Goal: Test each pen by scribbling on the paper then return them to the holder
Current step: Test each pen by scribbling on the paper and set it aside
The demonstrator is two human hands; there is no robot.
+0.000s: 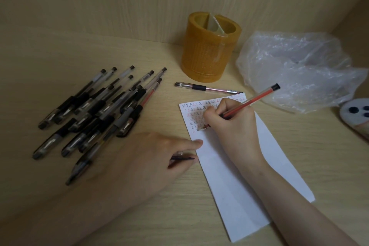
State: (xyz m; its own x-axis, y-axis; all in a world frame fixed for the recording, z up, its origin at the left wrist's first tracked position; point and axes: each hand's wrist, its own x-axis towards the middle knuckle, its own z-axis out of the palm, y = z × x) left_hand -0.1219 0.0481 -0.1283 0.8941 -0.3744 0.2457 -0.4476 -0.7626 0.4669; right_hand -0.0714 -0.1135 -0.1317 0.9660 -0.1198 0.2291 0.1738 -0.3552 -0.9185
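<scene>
Both forearms reach in over the desk point(60, 70): the left hand point(155, 158) pins the paper's point(239, 185) edge, fingers curled round a cap point(182, 158). Right hand point(229, 124) grips a red pen point(251, 102), tip on the paper among rows of marks. Other pens point(95, 114) lie piled left; one pen point(207, 88) lies before the empty holder point(207, 54).

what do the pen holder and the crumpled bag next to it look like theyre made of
Pen holder: probably translucent amber plastic or resin, glossy; light glints along its rim, and the wall shows a fine embossed texture. Crumpled bag: thin clear plastic film, judging by the sharp creases and shiny see-through folds.
</scene>
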